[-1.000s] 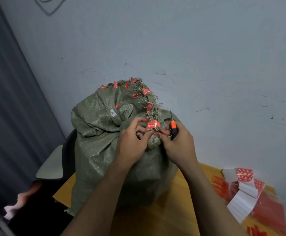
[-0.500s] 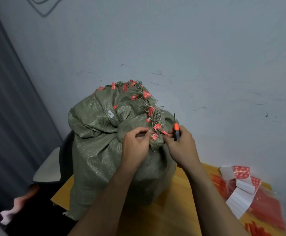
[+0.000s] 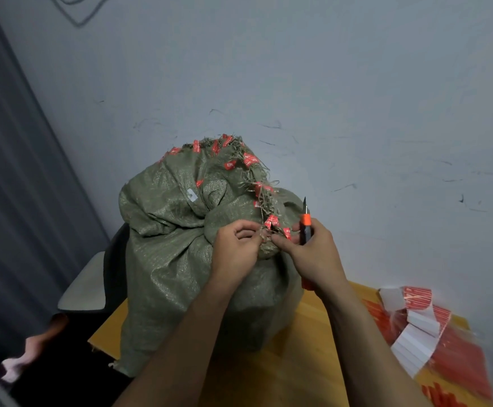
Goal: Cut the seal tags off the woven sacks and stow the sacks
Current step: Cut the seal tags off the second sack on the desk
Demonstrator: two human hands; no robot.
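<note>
Head-worn view, facing downward, apparently close

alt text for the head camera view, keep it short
A left hand pinches the frayed seam of a green woven sack beside a red seal tag while the right hand holds an orange utility knife, blade up. The sack stands on a yellow table.

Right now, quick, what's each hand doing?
Left hand: pinches frayed threads on the green sack.
Right hand: grips the orange knife, blade pointing up.
</note>
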